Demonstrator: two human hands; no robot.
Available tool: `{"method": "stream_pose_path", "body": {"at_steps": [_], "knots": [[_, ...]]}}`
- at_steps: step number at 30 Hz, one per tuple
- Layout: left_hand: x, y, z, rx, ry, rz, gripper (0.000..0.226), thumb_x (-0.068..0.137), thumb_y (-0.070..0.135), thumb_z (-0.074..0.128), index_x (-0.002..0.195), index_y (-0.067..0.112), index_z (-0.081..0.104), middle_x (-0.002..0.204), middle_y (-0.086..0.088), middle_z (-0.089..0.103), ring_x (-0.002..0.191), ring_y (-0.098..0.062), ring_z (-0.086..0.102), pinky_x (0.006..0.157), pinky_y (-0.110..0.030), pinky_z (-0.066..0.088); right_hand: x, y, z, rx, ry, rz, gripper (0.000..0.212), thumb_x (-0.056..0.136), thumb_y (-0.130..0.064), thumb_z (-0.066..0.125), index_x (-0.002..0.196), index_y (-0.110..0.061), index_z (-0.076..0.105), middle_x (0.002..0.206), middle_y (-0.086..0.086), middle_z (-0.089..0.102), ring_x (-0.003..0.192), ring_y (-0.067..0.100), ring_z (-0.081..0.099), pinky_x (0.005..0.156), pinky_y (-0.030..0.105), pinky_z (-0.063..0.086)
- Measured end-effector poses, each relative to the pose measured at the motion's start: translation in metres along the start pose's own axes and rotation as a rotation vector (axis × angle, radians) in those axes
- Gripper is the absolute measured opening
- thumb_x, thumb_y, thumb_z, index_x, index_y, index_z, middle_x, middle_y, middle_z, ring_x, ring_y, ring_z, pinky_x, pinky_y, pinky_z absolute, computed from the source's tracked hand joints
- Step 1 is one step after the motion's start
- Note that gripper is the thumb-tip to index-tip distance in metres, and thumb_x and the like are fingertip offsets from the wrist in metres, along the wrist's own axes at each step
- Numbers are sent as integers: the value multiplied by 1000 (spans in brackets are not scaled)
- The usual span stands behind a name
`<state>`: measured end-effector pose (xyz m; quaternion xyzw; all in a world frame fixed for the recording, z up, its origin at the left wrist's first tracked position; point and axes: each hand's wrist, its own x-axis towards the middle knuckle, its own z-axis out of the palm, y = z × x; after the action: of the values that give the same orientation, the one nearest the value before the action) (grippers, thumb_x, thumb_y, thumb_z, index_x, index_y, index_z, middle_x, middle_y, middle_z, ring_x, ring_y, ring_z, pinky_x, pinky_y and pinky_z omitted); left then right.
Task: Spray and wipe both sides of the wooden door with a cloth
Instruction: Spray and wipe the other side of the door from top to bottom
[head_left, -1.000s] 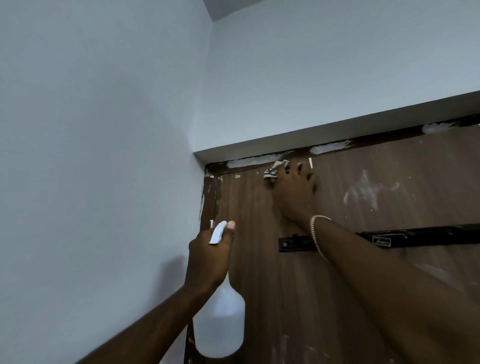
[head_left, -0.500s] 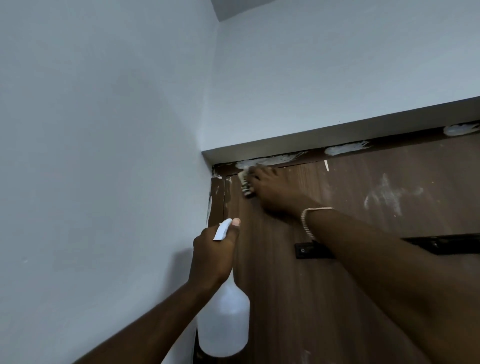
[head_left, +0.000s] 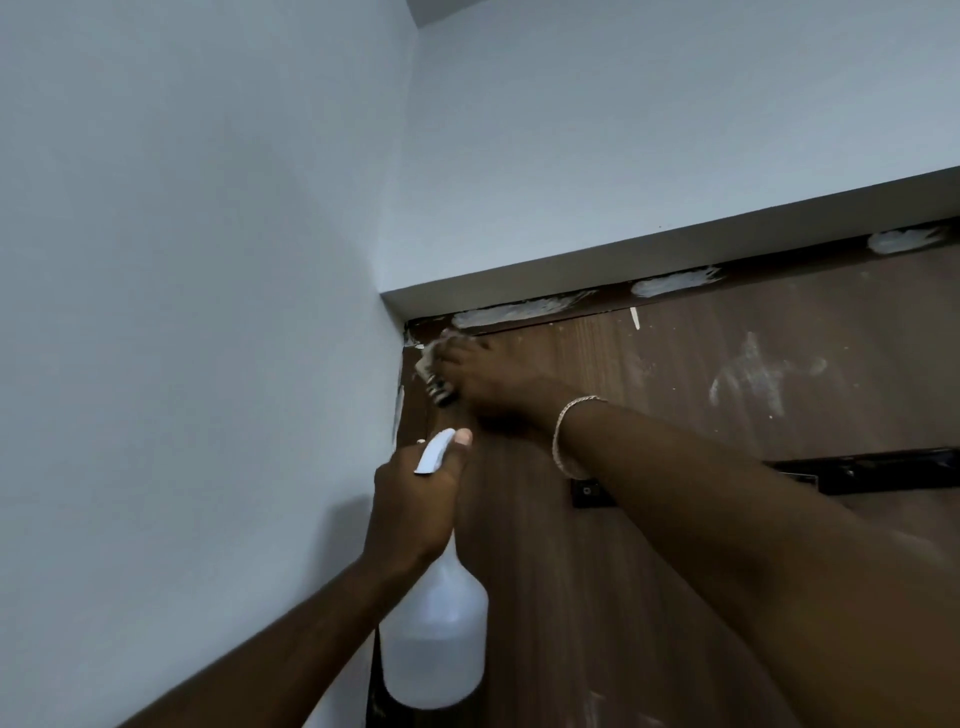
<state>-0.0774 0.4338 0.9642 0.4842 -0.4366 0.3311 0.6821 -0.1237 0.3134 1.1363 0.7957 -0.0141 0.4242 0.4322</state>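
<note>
The brown wooden door fills the right half of the view, with white smears on its upper face. My right hand presses a crumpled pale cloth flat against the door's top left corner; only an edge of the cloth shows past my fingers. A bracelet sits on that wrist. Lower down, my left hand grips the neck of a white translucent spray bottle, thumb resting on the white trigger head, nozzle close to the door's left edge.
A white wall stands close on the left, meeting the door frame. A white lintel overhangs the door top, with white paint patches on the dark frame strip below. A black metal closer bar crosses the door at the right.
My right hand has slid the cloth leftward along the door's top edge into the left corner. The left hand with the bottle has stayed about where it was.
</note>
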Motion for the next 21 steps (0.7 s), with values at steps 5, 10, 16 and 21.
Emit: {"method": "stream_pose_path", "body": {"at_steps": [5,10,16,21], "knots": [[0,6,5,-2,-14,29,45,102,46,57,110,6,76,85,-1,74,77,-15,70,62,-9,47,-90,14,12,102,-104,-308,54,99,-17,58,151,-20,45,164,1,31,154,19,18,121,38,14],[-9,7,12,-71,-46,-11,34,101,42,59,106,10,70,81,4,70,77,-16,70,57,-6,48,-81,98,-24,90,-38,-32,49,102,-22,51,150,-24,45,165,1,28,155,23,18,123,53,21],[-20,22,29,-156,-66,-39,29,101,43,59,84,21,67,72,1,69,68,-12,67,59,-10,49,-84,72,-13,111,-101,-88,48,98,-19,56,145,-30,53,164,-4,32,153,20,20,120,53,20],[-30,33,40,-200,-121,-63,25,97,47,57,79,30,58,74,8,65,70,-9,64,59,-9,48,-196,141,-39,241,-111,-57,54,90,-6,64,138,-31,60,158,-8,41,149,17,31,121,51,29]]}}
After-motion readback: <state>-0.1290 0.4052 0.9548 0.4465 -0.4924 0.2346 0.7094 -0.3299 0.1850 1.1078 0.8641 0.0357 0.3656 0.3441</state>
